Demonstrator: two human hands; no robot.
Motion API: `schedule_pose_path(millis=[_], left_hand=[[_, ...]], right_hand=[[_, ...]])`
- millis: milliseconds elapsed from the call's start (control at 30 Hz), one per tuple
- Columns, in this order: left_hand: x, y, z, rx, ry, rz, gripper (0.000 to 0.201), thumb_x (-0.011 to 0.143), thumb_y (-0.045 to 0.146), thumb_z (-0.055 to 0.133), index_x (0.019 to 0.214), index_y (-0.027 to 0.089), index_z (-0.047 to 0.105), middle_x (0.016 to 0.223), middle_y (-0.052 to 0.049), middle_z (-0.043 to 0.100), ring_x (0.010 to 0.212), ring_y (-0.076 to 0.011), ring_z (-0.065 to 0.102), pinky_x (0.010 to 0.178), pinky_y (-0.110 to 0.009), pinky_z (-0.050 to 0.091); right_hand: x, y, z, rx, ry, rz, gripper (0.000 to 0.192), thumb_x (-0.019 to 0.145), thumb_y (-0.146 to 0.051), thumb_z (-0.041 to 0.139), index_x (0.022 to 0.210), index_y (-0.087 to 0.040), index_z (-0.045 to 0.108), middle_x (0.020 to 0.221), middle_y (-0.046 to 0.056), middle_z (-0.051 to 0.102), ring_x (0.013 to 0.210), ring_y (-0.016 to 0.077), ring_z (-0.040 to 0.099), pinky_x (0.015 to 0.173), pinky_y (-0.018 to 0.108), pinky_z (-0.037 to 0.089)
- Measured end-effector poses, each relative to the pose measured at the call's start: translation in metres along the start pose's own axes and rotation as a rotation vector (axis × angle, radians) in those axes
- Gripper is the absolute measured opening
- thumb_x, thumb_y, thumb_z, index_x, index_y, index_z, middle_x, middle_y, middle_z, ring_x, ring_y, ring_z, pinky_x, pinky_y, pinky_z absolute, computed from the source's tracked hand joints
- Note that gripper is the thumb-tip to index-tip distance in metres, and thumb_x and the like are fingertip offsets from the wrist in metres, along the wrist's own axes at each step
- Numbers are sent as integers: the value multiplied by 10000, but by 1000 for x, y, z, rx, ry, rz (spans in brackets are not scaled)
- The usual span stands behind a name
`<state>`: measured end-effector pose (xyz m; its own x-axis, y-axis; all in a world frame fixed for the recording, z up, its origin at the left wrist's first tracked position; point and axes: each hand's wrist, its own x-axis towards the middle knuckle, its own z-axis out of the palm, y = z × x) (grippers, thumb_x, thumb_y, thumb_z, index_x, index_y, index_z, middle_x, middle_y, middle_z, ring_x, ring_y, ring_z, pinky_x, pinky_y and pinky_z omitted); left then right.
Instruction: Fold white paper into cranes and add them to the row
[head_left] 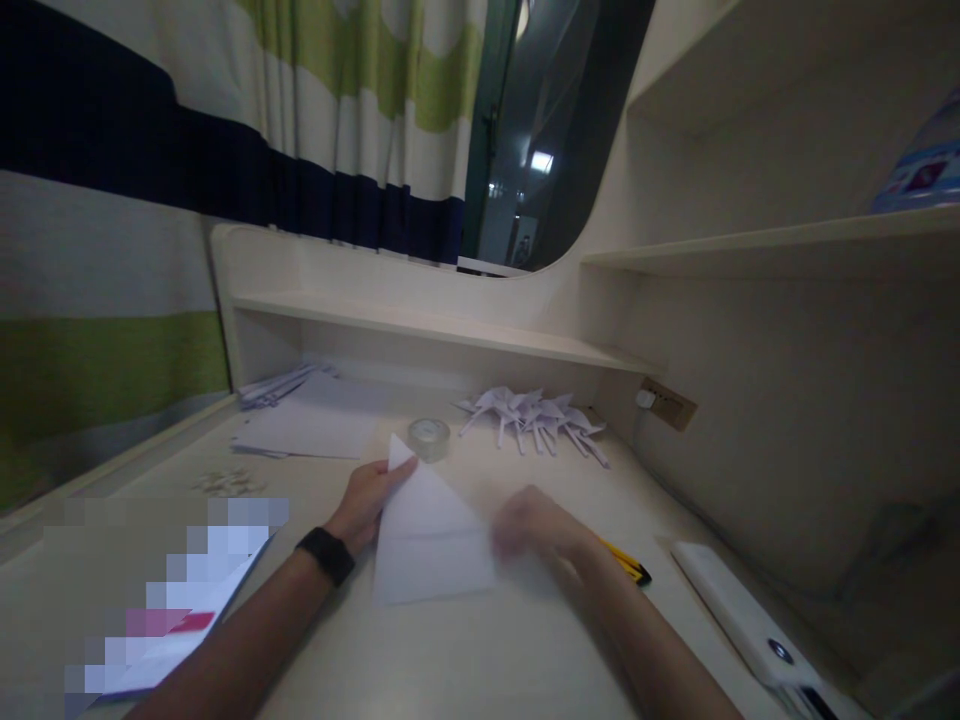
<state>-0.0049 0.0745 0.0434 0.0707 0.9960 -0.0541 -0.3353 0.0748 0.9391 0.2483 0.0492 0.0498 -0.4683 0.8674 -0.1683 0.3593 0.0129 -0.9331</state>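
The left hand [369, 497] pinched the folded white paper [427, 535] at its upper point, pinning it flat on the desk [480, 650]. The right hand [536, 530], blurred, lay across the paper's right edge; its grip could not be told. Beyond the left hand sat a tape roll [429, 437].

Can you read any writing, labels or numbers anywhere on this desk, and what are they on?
No text can be read.
Blue printed item on the upper shelf: too blurred to read.
Sheet with a red band by the left arm: pixelated, unreadable.
Folded paper under both hands: blank.
Tape roll: no label visible.
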Motion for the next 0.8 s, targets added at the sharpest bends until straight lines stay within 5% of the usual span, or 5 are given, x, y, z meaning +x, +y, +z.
schedule_pose_path(millis=[67, 167, 367, 533, 800], left_hand=[[-3, -6, 6, 18, -33, -2, 365, 610, 406, 785, 710, 86, 640, 644, -93, 687, 526, -169, 604, 498, -259, 451], [-7, -14, 15, 26, -111, -12, 379, 644, 447, 754, 701, 88, 645, 626, -94, 677, 504, -169, 593, 473, -257, 425], [-13, -19, 24, 44, -141, 14, 334, 646, 410, 762, 674, 98, 646, 600, -66, 657, 480, -142, 560, 457, -237, 395], [-17, -21, 29, 25, -217, -36, 327, 675, 416, 739, 679, 102, 650, 598, -62, 648, 483, -139, 556, 469, -240, 399], [-4, -8, 11, 91, -203, 42, 267, 653, 361, 751, 734, 114, 690, 722, -75, 687, 613, -150, 607, 586, -251, 457]], right_hand=[[6, 3, 5, 56, 163, -71, 434, 718, -529, 626, 734, -98, 666, 647, 63, 669, 522, 105, 582, 490, 198, 410], [15, 9, 18, 72, 223, -105, 440, 737, -543, 607, 773, -107, 656, 677, 62, 665, 516, 98, 547, 486, 203, 388], [19, 13, 20, -211, 575, -155, 329, 722, -448, 656, 772, -123, 684, 673, 39, 636, 600, 122, 517, 534, 214, 362], [14, 5, 25, -44, 372, -163, 271, 701, -390, 681, 761, -126, 687, 698, 30, 640, 607, 122, 525, 544, 214, 385], [7, 3, 16, -42, 296, 7, 232, 641, -339, 720, 611, -115, 670, 497, -16, 545, 473, 79, 424, 450, 199, 295]])
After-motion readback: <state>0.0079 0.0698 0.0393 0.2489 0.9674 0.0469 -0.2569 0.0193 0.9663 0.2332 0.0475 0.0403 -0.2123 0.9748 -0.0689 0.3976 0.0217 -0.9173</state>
